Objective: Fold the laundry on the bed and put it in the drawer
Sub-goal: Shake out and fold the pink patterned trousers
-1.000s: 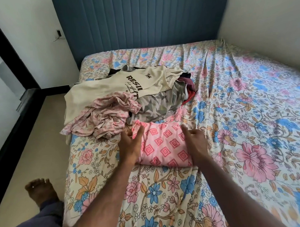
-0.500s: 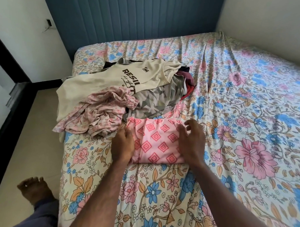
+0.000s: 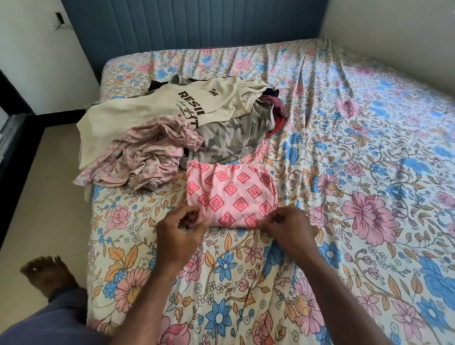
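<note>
Currently: left hand (image 3: 180,232) and right hand (image 3: 287,228) pinch near corners of folded pink garment (image 3: 231,195) on bed (image 3: 350,168); unfolded pile (image 3: 173,127) beyond

folded pink diamond-print garment (image 3: 231,195) beside unfolded pile (image 3: 178,125).

Folded garment (image 3: 231,194) before laundry pile (image 3: 173,127)

The right half of the bed (image 3: 376,167) is bare sheet, with lots of room to pass. A pile of clothes (image 3: 173,127) blocks the far left part. The folded pink cloth (image 3: 232,195) lies just in front of the pile. Near the edge, the sheet is open too.
</note>
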